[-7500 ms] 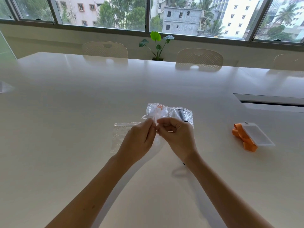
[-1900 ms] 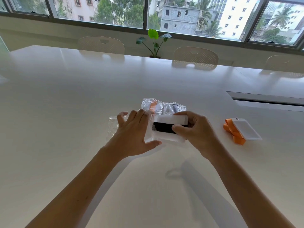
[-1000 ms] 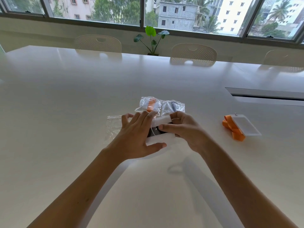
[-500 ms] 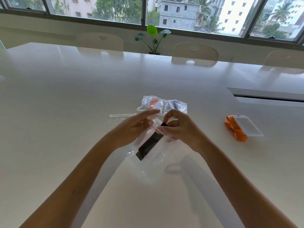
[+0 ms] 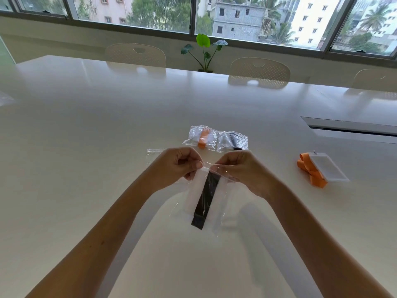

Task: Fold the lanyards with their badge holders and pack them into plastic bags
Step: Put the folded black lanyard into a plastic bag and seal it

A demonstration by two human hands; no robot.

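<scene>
A: Where's the bag being packed?

B: The clear plastic bag [image 5: 216, 208] hangs between the two hands, its top edge held up and its lower end down near the counter [image 5: 86, 125]. Inside it sit a white badge holder [image 5: 196, 194] and a black lanyard [image 5: 205, 201], folded into a long strip running top to bottom.

A: And the grip on it?

B: The left hand [image 5: 176, 166] pinches the top edge at one corner, thumb and fingers curled tight on the plastic. The right hand [image 5: 238, 168] pinches the same edge at the other corner. Both grips are narrow, closed on the bag's mouth, with only a short stretch of rim between them.

A: What lies around the hands?

B: Just beyond the left hand, partly hidden by it, an empty plastic bag [image 5: 153, 155] lies flat. Beyond both hands, two packed bags lie side by side, touching: one with an orange lanyard [image 5: 203, 138], one with a dark lanyard [image 5: 233, 141].

A: Anything to the right?

B: Well off from the right hand, a folded orange lanyard with badge holder [image 5: 322, 171] lies unbagged. Farther back stand chairs [image 5: 258, 70] and a potted plant [image 5: 205, 50] under the windows [image 5: 257, 18].
</scene>
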